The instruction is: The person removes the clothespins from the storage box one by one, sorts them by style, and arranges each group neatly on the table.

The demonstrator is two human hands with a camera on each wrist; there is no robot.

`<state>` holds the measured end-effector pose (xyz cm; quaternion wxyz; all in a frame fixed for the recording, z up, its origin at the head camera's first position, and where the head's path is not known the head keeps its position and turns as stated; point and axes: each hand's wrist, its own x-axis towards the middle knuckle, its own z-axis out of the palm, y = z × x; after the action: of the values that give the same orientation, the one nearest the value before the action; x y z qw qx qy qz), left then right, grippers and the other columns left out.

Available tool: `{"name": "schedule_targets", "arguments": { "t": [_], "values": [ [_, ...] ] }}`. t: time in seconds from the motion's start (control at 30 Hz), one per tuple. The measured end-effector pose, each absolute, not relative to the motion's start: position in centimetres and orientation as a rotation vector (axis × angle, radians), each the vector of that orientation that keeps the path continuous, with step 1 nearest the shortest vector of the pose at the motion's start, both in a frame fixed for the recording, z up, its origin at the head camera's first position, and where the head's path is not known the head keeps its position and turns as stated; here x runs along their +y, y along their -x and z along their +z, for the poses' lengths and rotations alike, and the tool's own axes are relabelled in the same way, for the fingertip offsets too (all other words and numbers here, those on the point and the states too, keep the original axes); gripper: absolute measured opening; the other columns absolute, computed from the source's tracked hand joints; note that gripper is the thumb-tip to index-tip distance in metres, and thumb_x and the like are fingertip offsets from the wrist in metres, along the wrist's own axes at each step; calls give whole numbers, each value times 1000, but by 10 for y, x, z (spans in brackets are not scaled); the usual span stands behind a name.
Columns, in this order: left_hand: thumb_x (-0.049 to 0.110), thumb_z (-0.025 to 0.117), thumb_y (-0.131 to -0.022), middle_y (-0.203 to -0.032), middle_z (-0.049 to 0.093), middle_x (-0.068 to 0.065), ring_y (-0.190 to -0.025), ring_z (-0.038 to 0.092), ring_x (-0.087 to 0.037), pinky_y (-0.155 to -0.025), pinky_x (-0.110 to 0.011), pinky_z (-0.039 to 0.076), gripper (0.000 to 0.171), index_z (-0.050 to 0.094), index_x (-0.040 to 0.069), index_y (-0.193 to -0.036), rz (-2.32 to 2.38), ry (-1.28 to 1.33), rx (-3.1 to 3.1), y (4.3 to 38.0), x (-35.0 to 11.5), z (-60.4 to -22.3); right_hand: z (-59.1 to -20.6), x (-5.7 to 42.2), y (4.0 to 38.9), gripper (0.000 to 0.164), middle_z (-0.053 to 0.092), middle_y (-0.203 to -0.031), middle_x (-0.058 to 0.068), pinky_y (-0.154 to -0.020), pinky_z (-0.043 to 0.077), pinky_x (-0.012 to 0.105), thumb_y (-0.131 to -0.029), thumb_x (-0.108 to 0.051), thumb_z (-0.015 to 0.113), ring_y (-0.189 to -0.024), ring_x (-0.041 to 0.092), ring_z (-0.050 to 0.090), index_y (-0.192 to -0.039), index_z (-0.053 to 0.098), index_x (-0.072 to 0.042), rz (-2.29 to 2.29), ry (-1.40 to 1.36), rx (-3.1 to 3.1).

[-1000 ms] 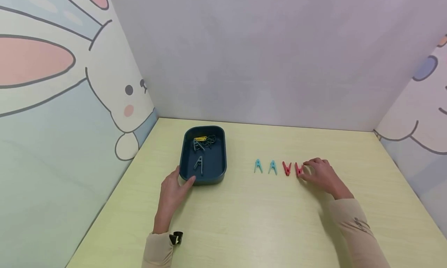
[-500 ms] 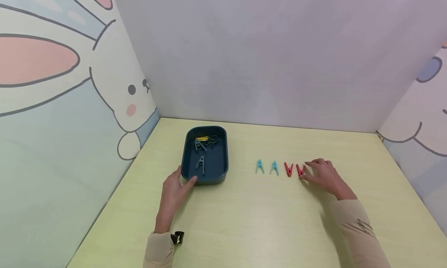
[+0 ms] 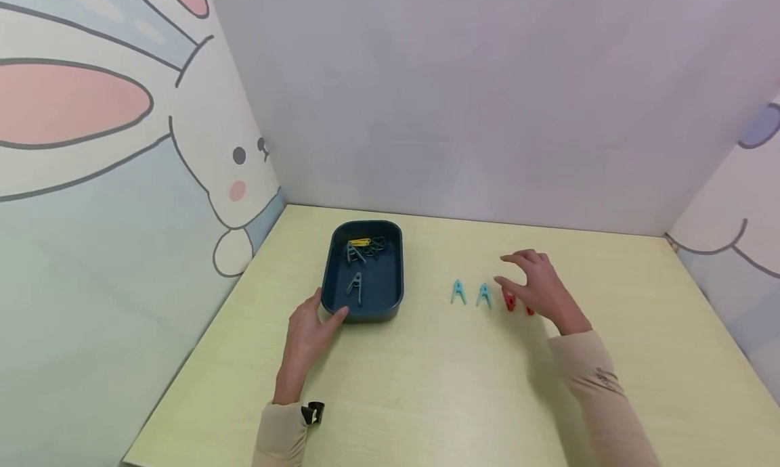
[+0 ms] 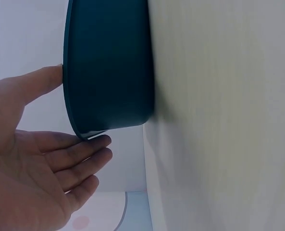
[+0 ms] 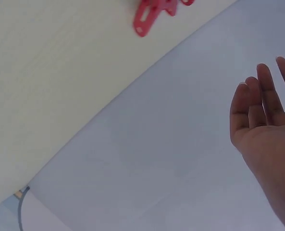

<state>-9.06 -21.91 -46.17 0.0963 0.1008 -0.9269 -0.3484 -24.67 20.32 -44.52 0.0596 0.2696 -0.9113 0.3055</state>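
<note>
My left hand (image 3: pixel 309 328) rests at the near-left corner of a dark blue tray (image 3: pixel 372 317). In the left wrist view its thumb touches the rim and its loose, nearly straight fingers lie by the corner. My right hand (image 3: pixel 541 291) hovers over the right end of a row of clothespins, thumb and fingers apart, nothing between them. It partly hides two red clothespins (image 3: pixel 509 302). Left of these lie two light blue clothespins (image 3: pixel 458 292). A red clothespin (image 5: pixel 149 14) is cut off at the top of the right wrist view.
Inside the tray are grey-blue clothespins (image 3: pixel 356 286), a yellow clip (image 3: pixel 359 241) and a tangle of dark loops. A pale wooden table (image 3: pixel 426 386) bears everything. A plain wall (image 3: pixel 457 115) stands behind, with rabbit-painted walls at both sides.
My right hand has left the rightmost red clothespin, risen and moved left, its thumb and fingers spreading. The left hand stays at the tray. The head view has shifted slightly.
</note>
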Motion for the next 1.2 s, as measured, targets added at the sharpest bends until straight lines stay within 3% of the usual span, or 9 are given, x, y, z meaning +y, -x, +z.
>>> {"name": "schedule_targets", "arguments": {
  "t": [0.43,1.2],
  "values": [
    [33,73,-98,-148,46,-37,-137,45,-51,-111,-60,40,79,39,-19,-148,-1009,-270,-2754,92,-223,-464,-443,126,259,41,58,-126,25,-99,42,62,-96,-22,76,-117,45,49,-126,68,4,993,-1020,-2611],
    [33,73,-99,-150,47,-33,-139,44,-48,-112,-58,39,78,40,-16,-150,-1049,-300,-2772,91,-225,-463,-430,17,277,42,60,-128,20,-101,43,56,-99,-30,73,-117,38,51,-130,69,-1,953,-1122,-2662]
  ]
}}
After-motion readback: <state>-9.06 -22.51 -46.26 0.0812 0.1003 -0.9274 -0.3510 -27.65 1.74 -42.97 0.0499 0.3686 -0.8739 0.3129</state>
